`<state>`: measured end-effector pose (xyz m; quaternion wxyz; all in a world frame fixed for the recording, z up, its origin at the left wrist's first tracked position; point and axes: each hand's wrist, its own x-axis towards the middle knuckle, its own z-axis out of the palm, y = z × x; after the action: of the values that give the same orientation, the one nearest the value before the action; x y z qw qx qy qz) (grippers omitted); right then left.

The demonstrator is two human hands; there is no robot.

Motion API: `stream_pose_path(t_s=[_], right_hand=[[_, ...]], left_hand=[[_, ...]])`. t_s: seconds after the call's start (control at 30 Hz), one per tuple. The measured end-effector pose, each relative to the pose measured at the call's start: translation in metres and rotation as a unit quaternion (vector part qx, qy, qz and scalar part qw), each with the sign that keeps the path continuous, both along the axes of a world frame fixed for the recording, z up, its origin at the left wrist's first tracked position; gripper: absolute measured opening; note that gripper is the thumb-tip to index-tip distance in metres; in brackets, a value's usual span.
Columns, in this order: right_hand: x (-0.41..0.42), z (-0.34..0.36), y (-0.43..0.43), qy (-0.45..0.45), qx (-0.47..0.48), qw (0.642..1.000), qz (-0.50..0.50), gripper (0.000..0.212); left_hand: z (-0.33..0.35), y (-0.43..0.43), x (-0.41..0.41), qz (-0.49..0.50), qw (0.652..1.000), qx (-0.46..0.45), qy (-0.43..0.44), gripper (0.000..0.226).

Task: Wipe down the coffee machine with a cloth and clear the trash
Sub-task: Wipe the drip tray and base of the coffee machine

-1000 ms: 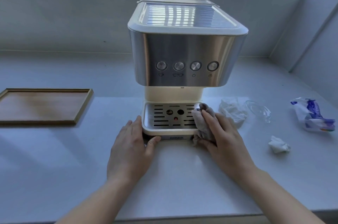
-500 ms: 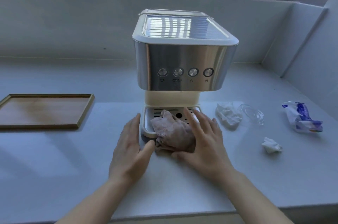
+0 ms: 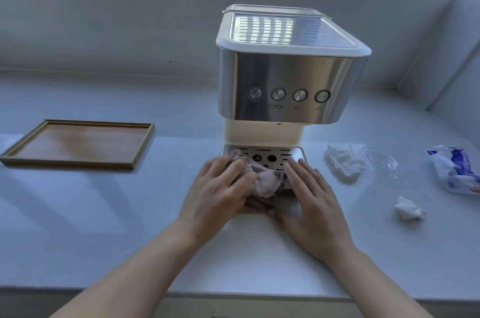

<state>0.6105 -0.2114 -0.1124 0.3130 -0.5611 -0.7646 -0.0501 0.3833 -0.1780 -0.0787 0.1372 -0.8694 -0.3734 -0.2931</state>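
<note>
At the far left of the table (image 3: pixel 78 214) lay a wooden tray (image 3: pixel 78 143), flat and with nothing in it, well apart from the work. Right of it the left hand (image 3: pixel 218 195) pressed down on the near-left part of the drip tray (image 3: pixel 298 153) at the foot of the coffee machine (image 3: pixel 291 79), fingers spread and flat rather than curled. The cloth (image 3: pixel 262 180), a pale bunched rag, lay between the two hands, partly on the grille and spilling over its front lip. The right hand (image 3: pixel 311 201) lay flat just to the cloth's right, touching its edge; neither hand's grip was closed round the cloth, both merely pressing on or beside it. The left hand seemed the nearer to sweep it. Farther right sat the trash: a crumpled tissue (image 3: pixel 342 162) touching a clear wrapper (image 3: pixel 384 162), a smaller tissue wad (image 3: pixel 409 212) nearer the table's front, and a blue-printed packet (image 3: pixel 454 169) at the far right, all still to be cleared.
</note>
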Motion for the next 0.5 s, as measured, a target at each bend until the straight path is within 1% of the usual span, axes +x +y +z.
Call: stream_pose_path(t_s=[0.07,0.13,0.23,0.3,0.4,0.5], right_hand=[[0.001,0.001,-0.003,-0.014,0.026,1.000,0.009,0.072],[0.002,0.003,-0.004,-0.016,0.052,0.998,0.014,0.062],[0.002,0.004,-0.007,-0.019,0.080,0.996,0.023,0.045],[0.001,0.005,-0.008,-0.018,0.084,0.996,0.031,0.039],[-0.003,0.010,-0.012,-0.016,0.087,0.995,0.046,0.037],[-0.008,0.023,-0.024,-0.024,0.073,0.994,0.075,0.043]], left_hand=[[-0.001,-0.005,-0.011,0.016,1.000,-0.016,-0.003,0.029],[0.001,-0.010,-0.015,0.032,0.999,-0.019,-0.009,0.028],[-0.003,-0.019,-0.022,0.072,0.995,-0.030,-0.060,0.028],[-0.010,-0.027,-0.030,0.088,0.989,-0.062,-0.098,0.032],[-0.013,-0.047,-0.031,0.091,0.981,-0.118,-0.124,0.034],[-0.005,-0.068,-0.019,0.062,0.974,-0.180,-0.124,0.043]])
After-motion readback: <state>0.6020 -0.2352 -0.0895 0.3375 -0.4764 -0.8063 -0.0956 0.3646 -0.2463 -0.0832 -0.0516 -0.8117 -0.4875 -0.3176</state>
